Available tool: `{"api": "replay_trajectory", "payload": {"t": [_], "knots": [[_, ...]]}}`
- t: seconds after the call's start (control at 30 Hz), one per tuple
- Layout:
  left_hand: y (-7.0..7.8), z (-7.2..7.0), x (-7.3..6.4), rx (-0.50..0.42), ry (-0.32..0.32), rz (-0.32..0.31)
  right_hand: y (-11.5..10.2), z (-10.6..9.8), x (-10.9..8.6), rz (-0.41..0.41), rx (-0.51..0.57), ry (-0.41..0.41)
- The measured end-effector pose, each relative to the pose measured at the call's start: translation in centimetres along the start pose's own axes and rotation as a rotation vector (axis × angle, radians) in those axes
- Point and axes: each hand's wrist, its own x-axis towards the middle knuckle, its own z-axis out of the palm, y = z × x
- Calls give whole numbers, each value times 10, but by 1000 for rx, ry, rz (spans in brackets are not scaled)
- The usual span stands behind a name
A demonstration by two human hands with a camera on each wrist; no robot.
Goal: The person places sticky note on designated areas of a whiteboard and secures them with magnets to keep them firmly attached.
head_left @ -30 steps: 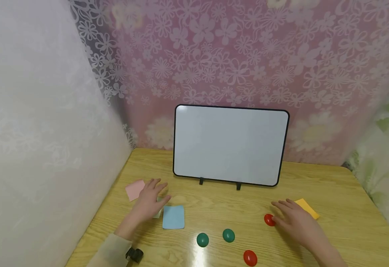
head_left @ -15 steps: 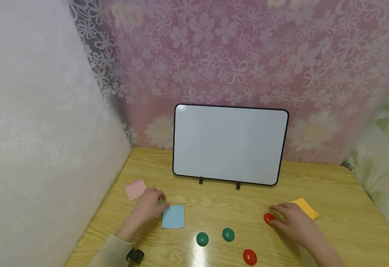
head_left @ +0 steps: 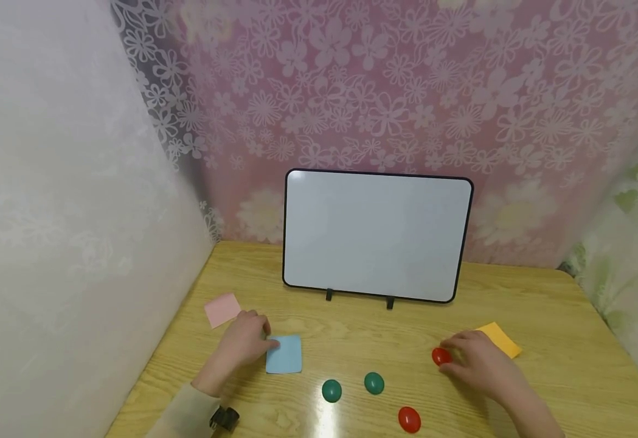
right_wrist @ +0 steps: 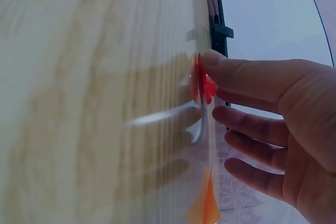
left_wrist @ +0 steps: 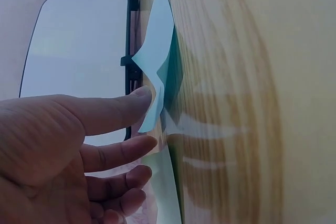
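In the head view my left hand [head_left: 244, 340] is low over the left of the wooden table, fingers bent, thumb tip overlapping the corner of a light blue sticky note [head_left: 287, 356]. The left wrist view shows a gap between thumb and index finger, with a pale green sticky note [left_wrist: 166, 192] beside the lower fingers. That green note is hidden under the hand in the head view. At the right, my right hand [head_left: 480, 367] pinches a glossy red round magnet [head_left: 440, 357] between thumb and index finger, its other fingers spread apart in the right wrist view.
Two green round magnets [head_left: 374, 383] and another red magnet [head_left: 409, 420] lie front centre. A pink sticky note [head_left: 222, 310] is at far left, an orange one [head_left: 502, 339] behind the right hand. A whiteboard [head_left: 376, 237] stands upright at the back on black feet.
My left fingers have drawn in from spread to bent, thumb now over the blue note's corner. My right thumb and index finger have closed round the red magnet.
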Motion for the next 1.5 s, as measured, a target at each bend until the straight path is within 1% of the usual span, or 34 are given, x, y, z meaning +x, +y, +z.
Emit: {"api": "replay_trajectory", "payload": {"t": [0.17,0.37,0.47,0.57,0.77,0.93,1.17,1.33,1.5], "knots": [[0,1,-3,-6,-1,-8,0,1,0,9,-7,-7],[-1,2,-3,19,-7,0,0,0,2,34,5,-44],[0,2,-1,32,-3,16,0,-1,3,28,-1,-35],[2,2,2,36,-5,18,0,-3,4,30,-10,-27],[2,2,2,44,-33,-8,-1,-3,7,55,-3,-61],[3,1,1,60,-54,-28,-3,-1,9,90,15,-78],[5,2,3,48,-77,-48,-4,-2,12,128,53,-100],[7,2,2,23,-73,-53,-9,-4,15,176,64,-112],[7,1,0,-15,-59,-78,-12,-4,17,229,67,-125]]}}
